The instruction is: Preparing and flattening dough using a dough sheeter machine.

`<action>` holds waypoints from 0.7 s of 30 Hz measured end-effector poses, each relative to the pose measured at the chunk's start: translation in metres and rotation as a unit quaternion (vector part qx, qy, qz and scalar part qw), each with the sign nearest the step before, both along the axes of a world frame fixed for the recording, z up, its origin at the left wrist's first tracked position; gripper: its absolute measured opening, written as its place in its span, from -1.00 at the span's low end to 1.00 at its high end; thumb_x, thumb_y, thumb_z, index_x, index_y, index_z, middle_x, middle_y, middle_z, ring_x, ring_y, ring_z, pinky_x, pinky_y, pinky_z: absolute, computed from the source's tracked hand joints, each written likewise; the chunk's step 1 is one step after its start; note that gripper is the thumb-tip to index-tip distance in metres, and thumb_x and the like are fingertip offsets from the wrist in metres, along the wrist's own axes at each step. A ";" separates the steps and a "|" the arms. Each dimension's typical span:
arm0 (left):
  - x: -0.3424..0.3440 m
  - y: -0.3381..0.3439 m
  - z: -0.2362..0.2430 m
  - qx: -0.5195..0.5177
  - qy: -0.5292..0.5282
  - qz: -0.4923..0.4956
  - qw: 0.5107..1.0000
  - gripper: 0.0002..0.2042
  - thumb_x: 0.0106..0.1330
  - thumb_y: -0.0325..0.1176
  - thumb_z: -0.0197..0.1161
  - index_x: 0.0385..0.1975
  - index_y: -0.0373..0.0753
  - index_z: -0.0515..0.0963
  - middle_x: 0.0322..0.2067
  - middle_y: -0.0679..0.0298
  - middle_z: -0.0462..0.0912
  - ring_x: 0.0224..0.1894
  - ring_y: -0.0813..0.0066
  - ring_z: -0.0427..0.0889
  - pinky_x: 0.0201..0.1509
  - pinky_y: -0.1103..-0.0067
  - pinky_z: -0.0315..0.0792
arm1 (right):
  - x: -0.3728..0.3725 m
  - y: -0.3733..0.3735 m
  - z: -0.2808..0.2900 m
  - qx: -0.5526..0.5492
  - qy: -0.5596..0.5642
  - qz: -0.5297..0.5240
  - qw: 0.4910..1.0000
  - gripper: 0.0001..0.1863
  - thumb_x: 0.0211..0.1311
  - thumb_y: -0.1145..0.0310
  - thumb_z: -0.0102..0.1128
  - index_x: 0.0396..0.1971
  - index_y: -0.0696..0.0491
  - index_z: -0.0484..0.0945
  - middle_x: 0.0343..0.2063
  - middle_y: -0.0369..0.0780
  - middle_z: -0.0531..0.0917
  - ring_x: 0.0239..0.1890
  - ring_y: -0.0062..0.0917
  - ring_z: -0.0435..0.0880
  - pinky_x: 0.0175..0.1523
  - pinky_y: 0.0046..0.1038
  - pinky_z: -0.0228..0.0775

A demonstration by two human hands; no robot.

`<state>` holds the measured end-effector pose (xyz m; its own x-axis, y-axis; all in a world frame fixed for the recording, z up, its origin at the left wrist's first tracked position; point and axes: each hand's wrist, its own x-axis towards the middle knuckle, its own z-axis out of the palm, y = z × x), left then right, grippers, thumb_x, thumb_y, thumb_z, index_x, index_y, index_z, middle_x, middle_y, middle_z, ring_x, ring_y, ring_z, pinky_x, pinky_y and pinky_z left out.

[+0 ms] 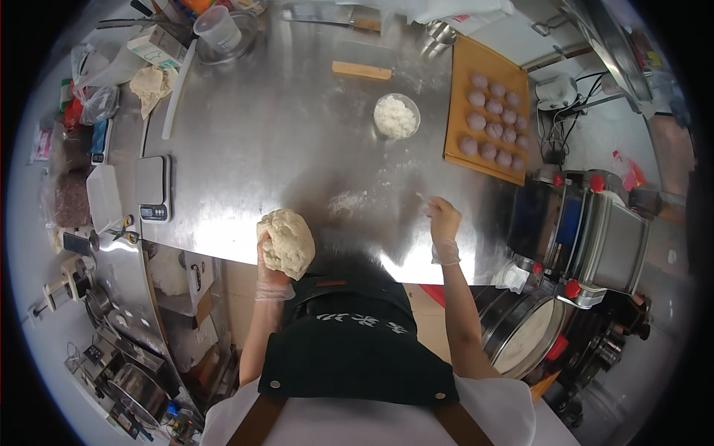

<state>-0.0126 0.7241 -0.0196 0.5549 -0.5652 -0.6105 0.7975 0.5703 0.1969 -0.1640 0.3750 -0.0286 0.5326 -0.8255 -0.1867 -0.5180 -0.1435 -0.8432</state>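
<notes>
My left hand (269, 266), in a clear plastic glove, grips a big lump of pale dough (287, 244) from its left side, over the table's near edge. My right hand (444, 221), also gloved, is above the steel table with its fingers drawn together in a pinch. The fingertips are slightly blurred, so what they hold, if anything, I cannot make out. Left of that hand, a patch of white flour (348, 201) is scattered on the steel. Farther off stands a clear bowl of white flour (396, 117).
At the right, an orange tray (476, 165) bears several purple dough balls. A wooden-handled tool (361, 70) lies farther back. On the left is a digital scale (153, 190). A machine with red knobs (595, 230) borders the table's right end.
</notes>
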 end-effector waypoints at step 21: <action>0.031 0.039 0.018 0.035 -0.002 -0.033 0.999 -0.47 0.29 0.00 0.07 0.19 -0.15 0.33 0.13 0.16 0.45 0.16 0.17 0.43 0.23 0.24 0.36 | 0.133 0.143 -0.066 -0.436 0.237 0.355 0.793 -0.23 0.24 -0.19 -0.09 0.35 -0.05 0.10 0.36 -0.09 0.11 0.42 -0.12 -0.03 0.40 0.04 -0.19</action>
